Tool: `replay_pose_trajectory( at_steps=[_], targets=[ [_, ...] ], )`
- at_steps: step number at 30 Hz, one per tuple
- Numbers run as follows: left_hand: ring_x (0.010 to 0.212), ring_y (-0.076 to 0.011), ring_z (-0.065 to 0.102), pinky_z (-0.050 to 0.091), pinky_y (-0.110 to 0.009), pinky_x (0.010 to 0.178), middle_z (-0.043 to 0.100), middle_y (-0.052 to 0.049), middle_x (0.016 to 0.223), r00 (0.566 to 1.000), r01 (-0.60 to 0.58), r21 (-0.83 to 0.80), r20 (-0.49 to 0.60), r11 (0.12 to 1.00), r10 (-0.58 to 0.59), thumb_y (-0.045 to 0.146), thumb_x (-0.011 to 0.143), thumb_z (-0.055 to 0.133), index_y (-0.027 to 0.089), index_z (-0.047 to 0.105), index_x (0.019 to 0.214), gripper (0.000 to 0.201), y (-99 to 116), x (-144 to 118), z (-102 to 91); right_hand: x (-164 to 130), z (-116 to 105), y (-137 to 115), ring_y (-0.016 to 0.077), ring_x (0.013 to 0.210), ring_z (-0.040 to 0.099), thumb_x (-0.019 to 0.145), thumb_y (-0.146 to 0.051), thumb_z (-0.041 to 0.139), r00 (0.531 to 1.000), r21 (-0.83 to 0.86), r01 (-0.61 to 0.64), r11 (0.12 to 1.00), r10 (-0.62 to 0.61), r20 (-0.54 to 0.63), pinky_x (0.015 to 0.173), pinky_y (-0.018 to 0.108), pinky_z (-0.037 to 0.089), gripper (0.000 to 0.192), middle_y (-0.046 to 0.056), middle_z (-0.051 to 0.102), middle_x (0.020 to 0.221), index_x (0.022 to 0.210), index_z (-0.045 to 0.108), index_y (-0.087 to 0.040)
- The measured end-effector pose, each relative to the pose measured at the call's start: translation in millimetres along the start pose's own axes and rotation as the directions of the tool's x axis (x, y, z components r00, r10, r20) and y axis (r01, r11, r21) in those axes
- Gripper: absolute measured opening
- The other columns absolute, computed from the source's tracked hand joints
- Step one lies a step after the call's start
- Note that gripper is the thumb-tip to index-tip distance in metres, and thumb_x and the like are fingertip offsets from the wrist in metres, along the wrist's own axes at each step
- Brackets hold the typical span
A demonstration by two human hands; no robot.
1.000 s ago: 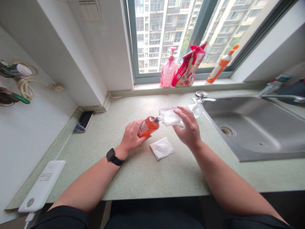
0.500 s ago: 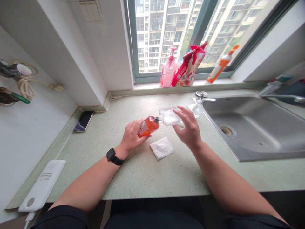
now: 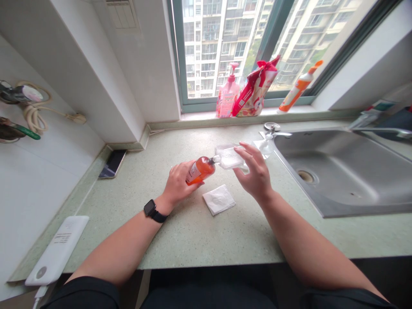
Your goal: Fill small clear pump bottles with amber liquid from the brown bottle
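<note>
My left hand (image 3: 180, 182) is wrapped round a bottle of orange-red liquid (image 3: 204, 170) with a pale label, tilted to the right. Its dark threaded neck meets the mouth of a clear bottle (image 3: 229, 157), which lies almost level. Fingers and thumb of my right hand (image 3: 255, 171) grip that clear bottle at its far end. Whether liquid passes between the two necks I cannot make out. Just below the bottles, a folded white tissue (image 3: 219, 200) lies on the speckled green counter (image 3: 186, 240).
To the right is a steel sink (image 3: 350, 171). A white pump top (image 3: 268, 139) stands beside its corner. On the sill are a pink pump bottle (image 3: 228, 96), a red pouch (image 3: 255, 92) and an orange bottle (image 3: 298, 91). Leftward lie a phone (image 3: 112, 164) and a white power bank (image 3: 58, 251).
</note>
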State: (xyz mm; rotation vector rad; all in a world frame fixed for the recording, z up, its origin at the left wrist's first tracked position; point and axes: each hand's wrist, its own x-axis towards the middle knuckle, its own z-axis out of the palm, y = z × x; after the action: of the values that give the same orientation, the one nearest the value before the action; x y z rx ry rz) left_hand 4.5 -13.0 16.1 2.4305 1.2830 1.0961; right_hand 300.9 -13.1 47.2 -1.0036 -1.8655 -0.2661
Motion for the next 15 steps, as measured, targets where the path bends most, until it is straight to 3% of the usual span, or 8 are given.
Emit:
replay_pose_trajectory(
  at_steps=[15],
  targets=[
    [0.126,-0.0345,0.068,0.051,-0.052,0.109,0.070,-0.014,0.142,1.000,0.005,0.002,-0.004,1.000,-0.005,0.061,0.093,0.078,0.026,0.053,0.154,0.075,-0.6,-1.0,0.6,-0.6,0.4,0.9,0.0344,0.137,0.065,0.087,-0.004,0.068,1.000,0.012,0.000,1.000,0.000,0.003,0.113,0.060,0.061,0.085,0.007,0.059,0.157,0.161,0.049,-0.041]
  ],
)
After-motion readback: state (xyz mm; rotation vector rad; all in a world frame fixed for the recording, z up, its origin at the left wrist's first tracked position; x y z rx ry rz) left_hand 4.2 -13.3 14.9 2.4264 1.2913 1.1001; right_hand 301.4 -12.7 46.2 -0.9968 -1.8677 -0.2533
